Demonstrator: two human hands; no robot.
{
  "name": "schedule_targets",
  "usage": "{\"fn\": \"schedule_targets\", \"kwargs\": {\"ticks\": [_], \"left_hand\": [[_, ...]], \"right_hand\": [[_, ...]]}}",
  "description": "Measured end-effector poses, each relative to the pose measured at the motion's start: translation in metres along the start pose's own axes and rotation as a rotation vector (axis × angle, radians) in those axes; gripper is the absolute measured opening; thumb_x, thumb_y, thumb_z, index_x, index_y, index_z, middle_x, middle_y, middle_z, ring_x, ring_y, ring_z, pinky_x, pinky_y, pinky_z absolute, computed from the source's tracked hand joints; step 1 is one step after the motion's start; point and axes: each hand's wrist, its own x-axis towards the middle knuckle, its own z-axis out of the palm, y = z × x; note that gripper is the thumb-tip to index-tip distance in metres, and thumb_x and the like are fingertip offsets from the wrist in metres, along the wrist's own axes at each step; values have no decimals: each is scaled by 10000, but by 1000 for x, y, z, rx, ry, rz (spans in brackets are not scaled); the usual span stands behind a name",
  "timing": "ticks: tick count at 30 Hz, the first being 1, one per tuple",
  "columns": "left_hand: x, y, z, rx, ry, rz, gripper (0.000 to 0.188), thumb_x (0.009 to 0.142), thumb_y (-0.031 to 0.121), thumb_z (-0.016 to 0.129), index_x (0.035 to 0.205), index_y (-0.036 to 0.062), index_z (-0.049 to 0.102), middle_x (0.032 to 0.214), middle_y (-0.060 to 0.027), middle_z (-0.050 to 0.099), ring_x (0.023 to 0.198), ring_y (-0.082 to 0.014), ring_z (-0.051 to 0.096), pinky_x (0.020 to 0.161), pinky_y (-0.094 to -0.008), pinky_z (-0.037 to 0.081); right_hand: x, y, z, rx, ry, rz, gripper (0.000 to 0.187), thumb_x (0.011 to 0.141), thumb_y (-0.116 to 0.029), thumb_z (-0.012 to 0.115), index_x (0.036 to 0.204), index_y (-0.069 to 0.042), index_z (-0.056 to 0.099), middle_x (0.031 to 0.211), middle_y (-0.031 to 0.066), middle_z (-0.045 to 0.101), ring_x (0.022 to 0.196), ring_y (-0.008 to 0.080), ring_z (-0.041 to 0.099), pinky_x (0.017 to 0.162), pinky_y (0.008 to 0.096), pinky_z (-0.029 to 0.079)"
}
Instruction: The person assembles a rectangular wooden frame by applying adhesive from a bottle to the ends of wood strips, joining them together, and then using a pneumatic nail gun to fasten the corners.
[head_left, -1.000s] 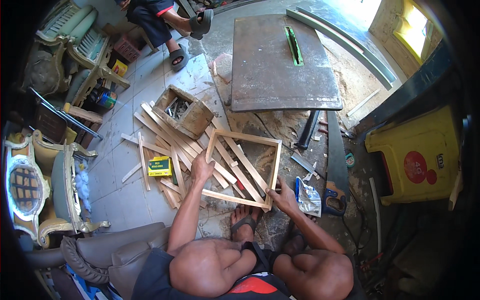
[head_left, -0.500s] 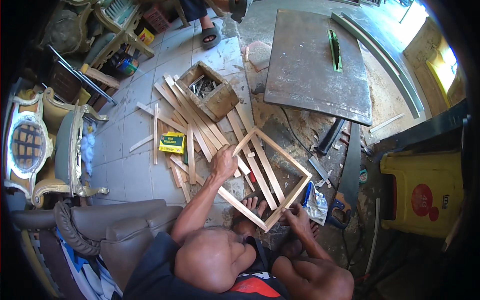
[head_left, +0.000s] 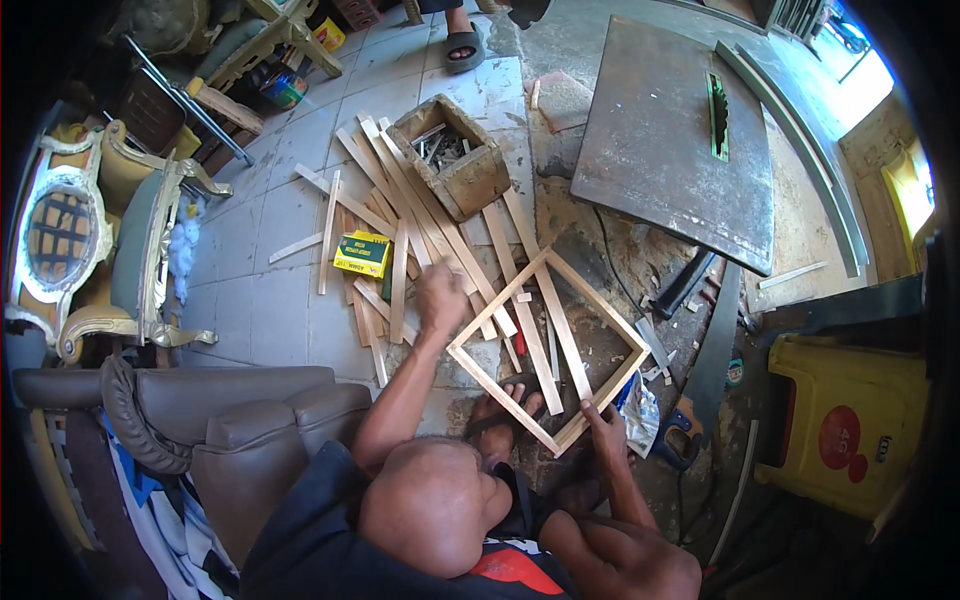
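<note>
A square frame of pale wooden strips (head_left: 505, 300) is tilted in front of me, one corner toward my feet. Around its lower right side close the fingers of my right hand (head_left: 604, 432). My left hand (head_left: 441, 300) is apart from the frame, just left of its left corner, above the loose wooden strips (head_left: 408, 225). It looks closed like a fist and is somewhat blurred; anything inside it is hidden. Beside the strips' left part lies a yellow and green box (head_left: 362, 254).
An open box of metal bits (head_left: 450, 165) rests on the strips. A table saw (head_left: 665, 130) stands at far right. On the right are a hand saw (head_left: 705, 370), a crumpled packet (head_left: 638, 412) and a yellow plastic stool (head_left: 850, 420). A person's sandaled foot (head_left: 463, 48) is far ahead.
My left hand has let go of the frame's left side and moved slightly away from it. My right hand still holds the frame. The view has shifted.
</note>
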Motion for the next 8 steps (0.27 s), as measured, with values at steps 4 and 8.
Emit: {"fn": "schedule_targets", "kwargs": {"ticks": [4,8], "left_hand": [[27,-23,-23,459,175,-205,534,885,241,721,1361,30,601,1389,-261,552,1257,-441,568,1034,-510,500],[53,-96,-41,328,-113,-280,505,867,163,734,1358,107,630,1507,-219,499,1279,-406,579,1032,-491,514]], "right_hand": [[1,0,-12,-49,0,48,576,944,-418,744,1257,57,655,1046,118,704,927,190,635,847,331,499],[-1,-15,-12,-213,-23,59,605,931,-461,744,1263,38,659,1002,156,714,919,202,666,836,323,510]]}}
